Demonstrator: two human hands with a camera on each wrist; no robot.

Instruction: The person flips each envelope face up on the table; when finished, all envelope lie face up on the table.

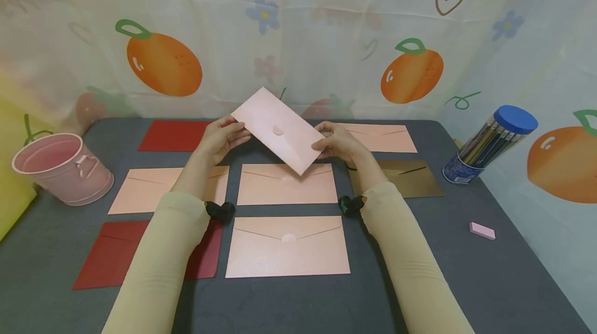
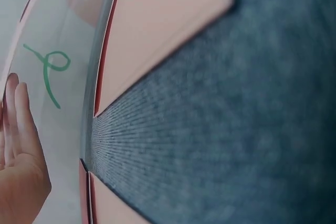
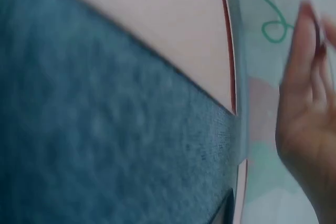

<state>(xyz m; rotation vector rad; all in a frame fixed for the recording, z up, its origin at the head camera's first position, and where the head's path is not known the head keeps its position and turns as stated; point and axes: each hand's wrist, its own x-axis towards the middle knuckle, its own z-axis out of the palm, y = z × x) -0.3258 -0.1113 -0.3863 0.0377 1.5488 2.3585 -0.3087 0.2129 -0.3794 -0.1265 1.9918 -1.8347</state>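
Observation:
A pale pink envelope [image 1: 275, 126] with a round seal is held up tilted above the far part of the table. My left hand [image 1: 220, 139] grips its left edge. My right hand [image 1: 342, 142] pinches its lower right edge between thumb and fingers. Just below it lies a pink envelope [image 1: 286, 191], partly overlapped by its lower corner. Nearer to me is another pink envelope [image 1: 287, 253], flap side up. The left wrist view shows the left hand's fingers [image 2: 22, 108] beside the held envelope's edge.
Left are a red envelope [image 1: 112, 251] and a pink envelope [image 1: 140, 189], partly under my sleeve. Behind lie a red envelope [image 1: 170, 136] and a pink envelope [image 1: 382, 137]; a gold envelope [image 1: 415, 178] is right. A pink bucket [image 1: 60, 173], pencil tub [image 1: 485, 144] and eraser [image 1: 482, 231] flank them.

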